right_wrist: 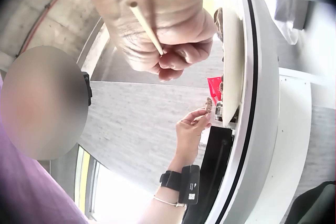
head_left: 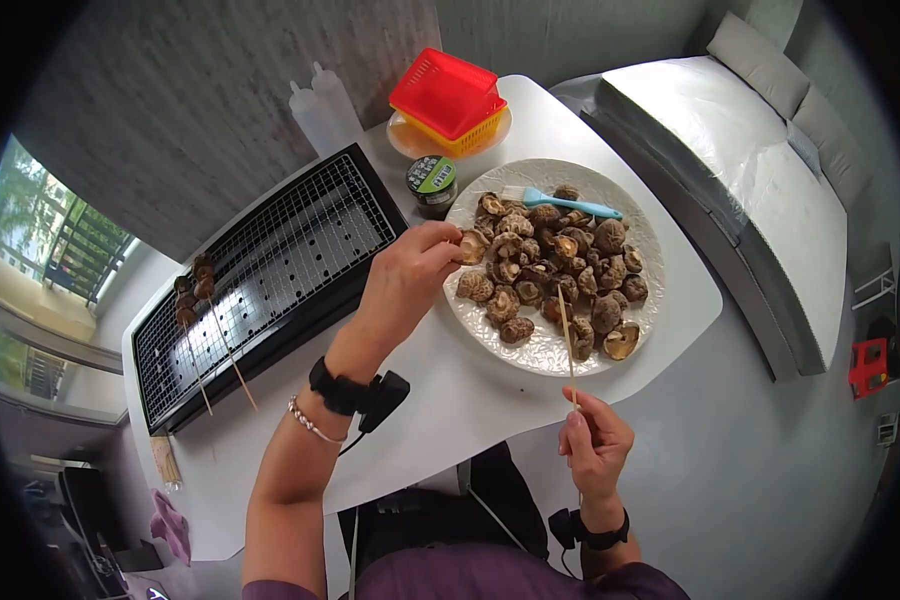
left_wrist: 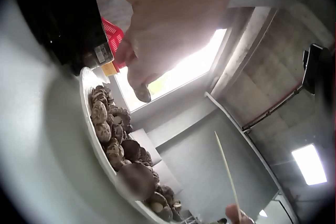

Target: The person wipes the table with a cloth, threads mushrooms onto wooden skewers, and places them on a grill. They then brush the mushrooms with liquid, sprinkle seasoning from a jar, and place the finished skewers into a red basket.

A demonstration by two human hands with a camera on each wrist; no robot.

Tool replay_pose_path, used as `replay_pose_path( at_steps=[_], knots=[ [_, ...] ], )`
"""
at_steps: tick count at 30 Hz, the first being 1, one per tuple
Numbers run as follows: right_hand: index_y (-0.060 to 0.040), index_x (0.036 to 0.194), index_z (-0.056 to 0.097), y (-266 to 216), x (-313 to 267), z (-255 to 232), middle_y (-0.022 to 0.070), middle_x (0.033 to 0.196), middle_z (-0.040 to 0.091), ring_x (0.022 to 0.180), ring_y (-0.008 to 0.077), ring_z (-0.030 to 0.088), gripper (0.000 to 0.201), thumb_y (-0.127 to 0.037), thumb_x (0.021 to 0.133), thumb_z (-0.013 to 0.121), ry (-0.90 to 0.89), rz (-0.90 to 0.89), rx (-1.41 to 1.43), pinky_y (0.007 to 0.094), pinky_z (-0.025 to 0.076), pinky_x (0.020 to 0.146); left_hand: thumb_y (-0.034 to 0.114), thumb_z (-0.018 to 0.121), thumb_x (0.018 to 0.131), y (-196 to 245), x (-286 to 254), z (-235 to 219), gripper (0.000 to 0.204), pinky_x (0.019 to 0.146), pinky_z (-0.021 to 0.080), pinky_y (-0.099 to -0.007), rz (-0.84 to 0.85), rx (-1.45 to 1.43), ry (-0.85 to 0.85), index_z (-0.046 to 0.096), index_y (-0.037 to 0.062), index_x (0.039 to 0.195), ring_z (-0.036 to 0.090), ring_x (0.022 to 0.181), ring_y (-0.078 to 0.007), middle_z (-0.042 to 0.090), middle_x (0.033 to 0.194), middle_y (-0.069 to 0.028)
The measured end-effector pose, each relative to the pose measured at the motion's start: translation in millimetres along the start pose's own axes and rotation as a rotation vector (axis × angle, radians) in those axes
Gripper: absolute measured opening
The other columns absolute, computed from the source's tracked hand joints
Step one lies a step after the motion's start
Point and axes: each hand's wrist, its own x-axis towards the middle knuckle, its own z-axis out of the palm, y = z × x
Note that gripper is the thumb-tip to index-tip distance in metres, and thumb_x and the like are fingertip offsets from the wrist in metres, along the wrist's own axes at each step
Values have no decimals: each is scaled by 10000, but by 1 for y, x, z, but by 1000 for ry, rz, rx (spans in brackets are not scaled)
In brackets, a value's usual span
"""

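Observation:
My left hand [head_left: 410,270] pinches a dried shiitake mushroom [head_left: 473,246] by its edge, over the left side of a large white plate [head_left: 488,350]. The same mushroom [right_wrist: 209,105] shows between the fingertips in the right wrist view. Just off the plate's near edge, my right hand [head_left: 597,448] grips a thin bamboo skewer [head_left: 569,350]. Its point reaches up over the plate; the blunt end [right_wrist: 134,5] sticks out behind the fist. Several more shiitake [head_left: 608,312] are heaped on the plate. A blue-handled basting brush [head_left: 582,206] lies across the far side of the heap.
Left of the plate stands a black grill [head_left: 270,262] with a wire mesh. Two skewers with mushrooms [head_left: 204,280] rest on its far left end. Behind are a green-lidded jar [head_left: 432,185], red and yellow baskets [head_left: 448,95] and squeeze bottles [head_left: 325,112]. More skewers [head_left: 165,462] lie at the table's left corner.

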Motion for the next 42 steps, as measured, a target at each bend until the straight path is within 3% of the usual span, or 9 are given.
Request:
replay_pose_path(
  at_steps=[7, 13, 15, 19, 21, 25, 30, 40, 42],
  knots=[
    [29, 1131, 588, 7, 5, 10, -31, 537, 471, 454, 19, 391, 287, 31, 850, 530, -110, -21, -95, 181, 297, 439, -63, 679, 699, 28, -15, -10, 150, 735, 532, -287, -107, -317, -11, 610, 6, 813, 637, 882, -223, 563, 1202, -112],
    [-2, 1191, 566, 3, 8, 18, -23, 530, 464, 443, 23, 374, 381, 55, 816, 532, -120, -65, -234, 191, 298, 435, -61, 728, 662, 46, -21, -9, 170, 738, 534, -240, -142, -506, 17, 609, 2, 764, 618, 854, -136, 573, 1048, -102],
    [2, 1189, 566, 2, 7, 18, -20, 528, 465, 442, 26, 379, 384, 57, 811, 530, -138, -80, -250, 193, 307, 437, -56, 718, 693, 50, -25, -8, 161, 757, 537, -239, -260, -756, 41, 609, -9, 801, 597, 876, -124, 557, 1013, -87],
    [13, 1187, 564, 1, 1, 20, -15, 525, 470, 444, 33, 398, 390, 64, 803, 521, -158, -72, -221, 197, 331, 445, -22, 705, 725, 58, -31, -6, 165, 745, 540, -224, -401, -907, 135, 637, 8, 872, 588, 873, -109, 571, 982, -71],
    [15, 1191, 561, 0, -1, 22, -16, 524, 464, 450, 31, 399, 391, 62, 806, 515, -157, -79, -200, 194, 332, 447, -48, 684, 730, 64, -31, -8, 262, 744, 549, -232, -582, -1037, 148, 633, 12, 980, 579, 895, -107, 552, 1001, -65],
    [45, 1229, 515, -6, -8, 30, -53, 554, 419, 459, 13, 342, 368, 41, 872, 425, -212, -18, -125, 190, 263, 423, -96, 644, 742, 73, -35, -14, 298, 788, 534, -235, -499, -879, 79, 609, -5, 1025, 562, 936, -123, 510, 1052, -78],
    [42, 1248, 499, -9, -12, 34, -68, 551, 398, 465, 7, 326, 384, 45, 873, 415, -241, -26, -122, 186, 257, 427, -134, 612, 745, 74, -43, -10, 306, 830, 523, -259, -398, -874, 246, 604, -12, 1026, 572, 950, -142, 514, 1040, -80],
    [48, 1213, 532, -19, -15, 36, -58, 543, 423, 455, 13, 347, 352, 30, 876, 433, -255, -8, -81, 184, 274, 425, -141, 638, 707, 90, -53, -7, 292, 835, 526, -272, -404, -825, 406, 634, 23, 948, 601, 913, -158, 557, 1021, -84],
    [38, 1212, 538, -18, -16, 37, -41, 545, 431, 468, 21, 363, 343, 23, 878, 460, -243, 28, -41, 189, 296, 439, -169, 640, 686, 94, -58, -9, 294, 813, 501, -312, -281, -546, 311, 635, 37, 896, 599, 930, -218, 533, 1015, -88]
  ],
)
